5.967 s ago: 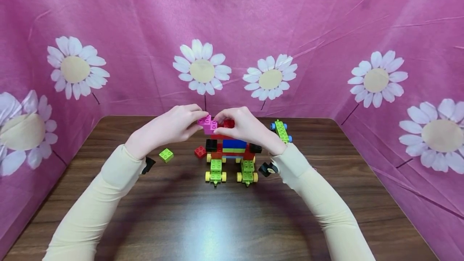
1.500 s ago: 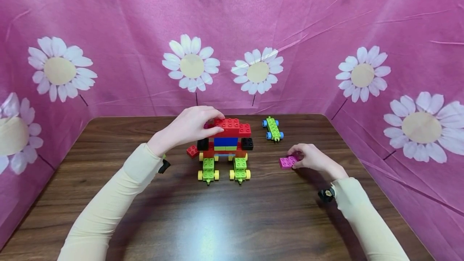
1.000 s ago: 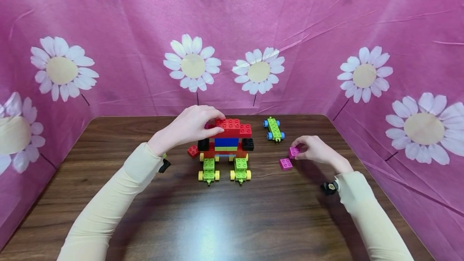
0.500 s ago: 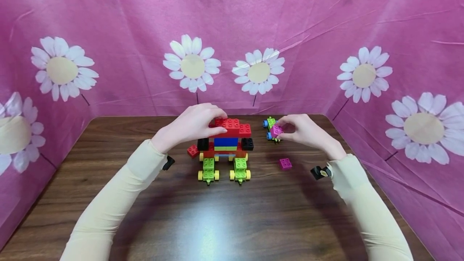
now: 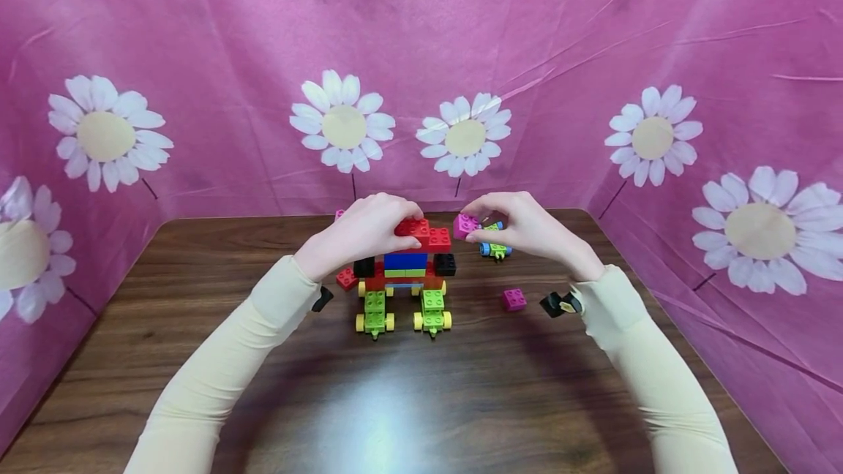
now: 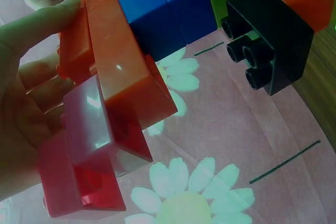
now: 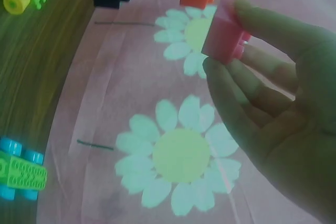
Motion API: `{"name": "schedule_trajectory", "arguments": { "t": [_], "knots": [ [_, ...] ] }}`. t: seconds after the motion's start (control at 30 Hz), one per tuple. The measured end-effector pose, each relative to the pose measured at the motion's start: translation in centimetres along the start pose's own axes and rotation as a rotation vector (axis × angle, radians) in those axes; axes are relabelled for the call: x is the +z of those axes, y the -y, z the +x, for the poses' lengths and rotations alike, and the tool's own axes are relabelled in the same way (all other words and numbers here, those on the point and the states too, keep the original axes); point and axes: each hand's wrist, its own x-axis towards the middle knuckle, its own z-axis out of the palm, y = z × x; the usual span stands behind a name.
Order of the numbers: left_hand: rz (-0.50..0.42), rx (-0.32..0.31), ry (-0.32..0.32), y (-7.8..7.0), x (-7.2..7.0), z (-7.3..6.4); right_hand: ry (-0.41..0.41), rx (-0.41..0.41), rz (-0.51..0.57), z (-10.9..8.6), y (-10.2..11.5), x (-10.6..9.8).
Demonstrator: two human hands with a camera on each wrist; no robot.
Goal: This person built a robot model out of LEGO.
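Note:
In the middle of the table stands a toy brick model: red bricks (image 5: 435,240) on top, blue bricks (image 5: 405,262) below, black bricks (image 5: 445,264) at both sides and yellow-wheeled green bases (image 5: 432,313) at the bottom. My left hand (image 5: 358,229) grips a red top brick (image 6: 76,45) between thumb and fingers. Stepped pink bricks (image 6: 89,124) extend from the model's left end, mostly hidden by that hand in the head view. My right hand (image 5: 530,232) pinches a pink brick (image 5: 465,225) in the air, just right of the red top and apart from it.
A loose magenta brick (image 5: 514,300) lies on the table (image 5: 500,386) right of the model, and a loose red brick (image 5: 347,279) lies at its left. Behind my right hand is a green wheeled base (image 5: 497,251) with blue wheels. Pink flowered cloth (image 5: 560,57) surrounds the table.
My right hand has pulled two magenta bricks apart, left one on the table and carried the other up and left to the model. My left hand has shifted right along the red top.

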Motion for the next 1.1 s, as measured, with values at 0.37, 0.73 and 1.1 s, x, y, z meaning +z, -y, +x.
{"name": "schedule_trajectory", "arguments": {
  "t": [0.37,0.73,1.1],
  "knots": [
    [-0.039,-0.015,-0.002,0.7,-0.2,-0.3,0.014,-0.065,0.029,1.0,0.9,1.0],
    [-0.05,-0.008,-0.01,1.5,-0.4,-0.7,0.024,-0.079,0.022,1.3,1.0,1.0],
    [-0.061,-0.016,-0.017,1.3,-0.5,-0.7,0.045,-0.098,0.011,1.7,1.5,1.0]
  ]
}}
